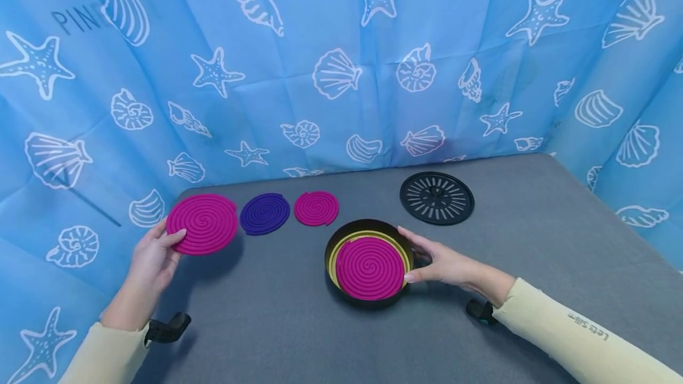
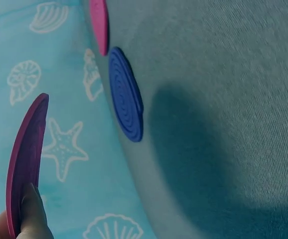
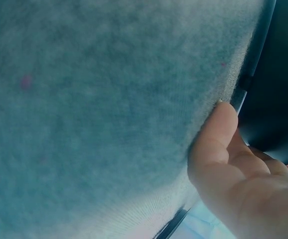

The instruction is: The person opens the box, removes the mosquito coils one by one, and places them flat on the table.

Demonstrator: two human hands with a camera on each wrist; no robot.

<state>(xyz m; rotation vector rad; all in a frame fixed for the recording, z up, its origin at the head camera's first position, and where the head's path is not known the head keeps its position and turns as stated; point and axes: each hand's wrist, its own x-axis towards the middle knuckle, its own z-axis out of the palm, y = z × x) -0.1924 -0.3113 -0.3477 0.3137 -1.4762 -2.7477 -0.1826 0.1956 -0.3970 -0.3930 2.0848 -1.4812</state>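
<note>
My left hand (image 1: 155,253) pinches a large pink spiral coaster (image 1: 203,224) by its near edge, thumb on top, and holds it above the table at the left. In the left wrist view the same coaster (image 2: 27,159) is seen nearly edge-on. My right hand (image 1: 440,261) grips the right side of a round black holder (image 1: 368,225), fingers at its far rim and thumb nearer the front. Inside the holder a magenta spiral coaster (image 1: 370,268) lies over a yellow round piece (image 1: 332,265). In the right wrist view the thumb lies against the holder's dark wall (image 3: 271,99).
A purple spiral coaster (image 1: 265,213) and a smaller pink spiral coaster (image 1: 316,208) lie flat on the grey table (image 1: 256,325). Behind the holder, to the right, lies a black slotted disc (image 1: 459,199) with a small knob. A blue shell-print curtain (image 1: 299,28) hangs along the table's back.
</note>
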